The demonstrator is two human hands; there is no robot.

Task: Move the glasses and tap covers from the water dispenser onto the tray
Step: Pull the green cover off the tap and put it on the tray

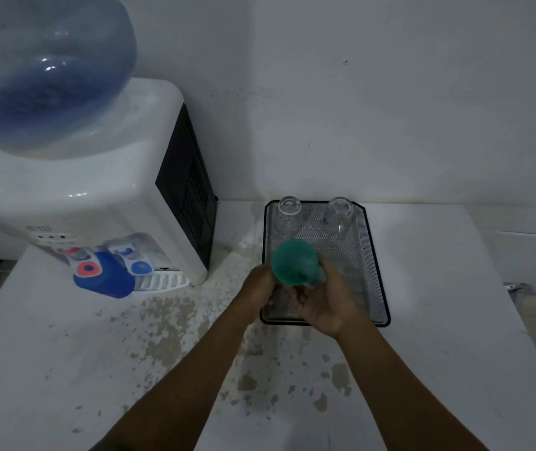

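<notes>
Both hands, left and right, grip a green cup over the near-left part of the tray. Two glasses stand inverted at its far edge; a blue cover remains at the dispenser.

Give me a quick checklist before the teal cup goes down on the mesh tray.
1. Hold on the teal cup: ok, left hand and right hand both on it.
2. Cup over the tray: ok, it sits above the near-left part.
3. Landing spot free: cannot tell, hands hide the mesh under the cup.
4. Room from the two glasses: ok, both stand upside down at the far edge, apart from the cup.
5. Items left at the dispenser: not ok, a blue cover is still at the taps.
</notes>
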